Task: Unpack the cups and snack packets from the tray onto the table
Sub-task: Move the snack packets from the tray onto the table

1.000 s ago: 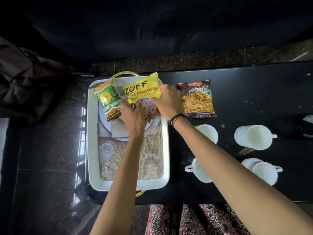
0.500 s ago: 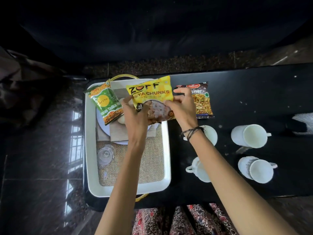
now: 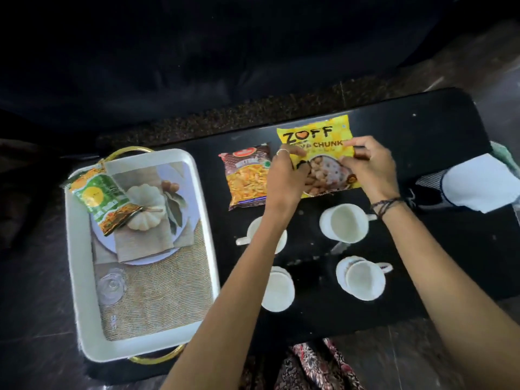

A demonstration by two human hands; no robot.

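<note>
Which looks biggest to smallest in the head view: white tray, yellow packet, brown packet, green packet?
1. White tray, by far.
2. Yellow packet, though both hands cover part of it.
3. Brown packet and green packet: they look alike, the green one lies tilted on the tray, so I won't rank them.

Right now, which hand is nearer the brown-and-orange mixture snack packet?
Left. The left hand grips the yellow Zoff packet right beside the brown-and-orange mixture packet; the right hand holds its far side.
</note>
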